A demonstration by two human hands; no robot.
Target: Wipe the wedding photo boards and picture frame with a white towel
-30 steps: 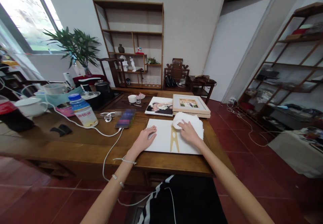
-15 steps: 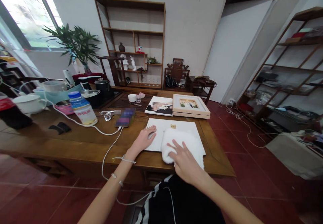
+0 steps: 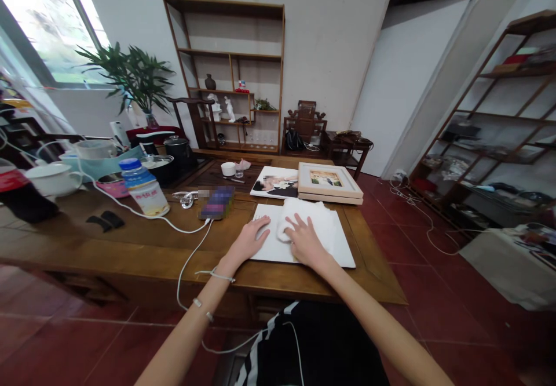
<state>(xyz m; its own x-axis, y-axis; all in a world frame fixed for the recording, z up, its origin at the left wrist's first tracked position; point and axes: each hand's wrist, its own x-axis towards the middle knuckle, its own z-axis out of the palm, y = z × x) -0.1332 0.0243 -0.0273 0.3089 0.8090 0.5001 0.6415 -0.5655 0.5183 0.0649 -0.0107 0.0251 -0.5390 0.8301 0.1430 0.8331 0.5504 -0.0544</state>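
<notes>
A white flat board [image 3: 343,252] lies on the wooden table [image 3: 130,247] in front of me. My left hand [image 3: 249,240] rests flat on the board's left edge, fingers stretched out. My right hand [image 3: 304,238] presses a white cloth [image 3: 319,221] onto the middle of the board, fingers spread over it. Beyond the board sit a stack of wooden picture frames [image 3: 330,182] and a printed photo [image 3: 274,183].
A phone [image 3: 216,203] on a white cable [image 3: 185,270] lies left of the board. Further left stand a plastic bottle [image 3: 143,189], bowls [image 3: 52,178], a kettle [image 3: 176,151] and a dark cola bottle [image 3: 19,197]. Shelves line the back wall and right side.
My right hand swept the cloth from the board's far right corner down to the near edge, then back up to the middle. My left hand stayed put.
</notes>
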